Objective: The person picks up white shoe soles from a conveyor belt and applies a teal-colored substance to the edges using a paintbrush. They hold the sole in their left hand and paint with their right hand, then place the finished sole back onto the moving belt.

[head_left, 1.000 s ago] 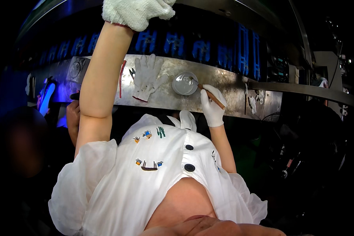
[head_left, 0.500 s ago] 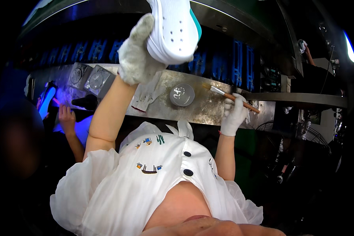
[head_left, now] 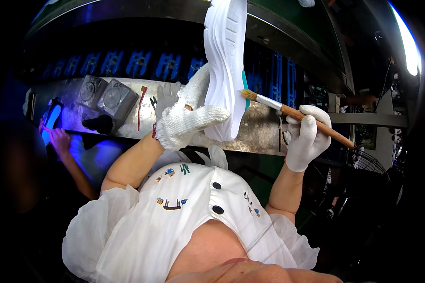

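Gripping the white shoe (head_left: 224, 66) upright at upper centre, my left hand (head_left: 186, 122) has closed its knit glove round the sole edge after lifting it off the belt a second ago. My right hand (head_left: 307, 137), fist shut on the brush (head_left: 295, 114), has swung its bristles against the shoe's side; I judge coating begins. A co-worker's hand (head_left: 59, 140) works at left.

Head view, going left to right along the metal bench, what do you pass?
Another person's hand under blue light → two grey square blocks → red-handled tool → gloved left hand → white shoe sole → brush → gloved right hand.
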Motion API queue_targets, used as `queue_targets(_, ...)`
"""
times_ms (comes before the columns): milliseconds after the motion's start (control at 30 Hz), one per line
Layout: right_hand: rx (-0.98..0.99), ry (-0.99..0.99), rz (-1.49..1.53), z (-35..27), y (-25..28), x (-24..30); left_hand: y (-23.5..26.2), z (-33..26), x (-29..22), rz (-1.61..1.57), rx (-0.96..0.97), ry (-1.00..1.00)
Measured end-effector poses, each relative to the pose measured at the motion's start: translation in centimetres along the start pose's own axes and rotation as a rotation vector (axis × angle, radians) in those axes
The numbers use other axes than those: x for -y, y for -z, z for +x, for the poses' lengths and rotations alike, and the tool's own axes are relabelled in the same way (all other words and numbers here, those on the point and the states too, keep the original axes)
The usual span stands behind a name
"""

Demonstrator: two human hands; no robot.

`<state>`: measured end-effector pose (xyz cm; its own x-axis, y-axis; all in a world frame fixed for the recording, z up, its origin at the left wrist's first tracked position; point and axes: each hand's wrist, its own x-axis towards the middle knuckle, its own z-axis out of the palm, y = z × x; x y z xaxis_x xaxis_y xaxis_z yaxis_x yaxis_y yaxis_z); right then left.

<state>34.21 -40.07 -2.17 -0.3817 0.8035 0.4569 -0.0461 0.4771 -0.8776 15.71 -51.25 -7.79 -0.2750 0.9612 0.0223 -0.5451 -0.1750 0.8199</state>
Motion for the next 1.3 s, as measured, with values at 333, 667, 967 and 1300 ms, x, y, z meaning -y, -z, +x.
queue_targets(333,-0.005,0.052,-0.040,2.3,-1.1,0.5,-0.7,-2.0,-0.1,-0.008,0.028,0.097)
queue_targets(667,0.120,0.176,-0.157,1.4,-1.8,1.0,-0.1,-1.4,0.6,-0.032,0.007,0.004)
queue_targets(967,0.175,0.232,-0.215,0.9,-0.3,1.5,0.3,-1.0,0.8,-0.191,-0.142,-0.035)
queue_targets(1300,-0.195,0.283,0.139,0.7,1.6,0.3,3.6,1.5,-1.7,-0.903,0.408,-0.072)
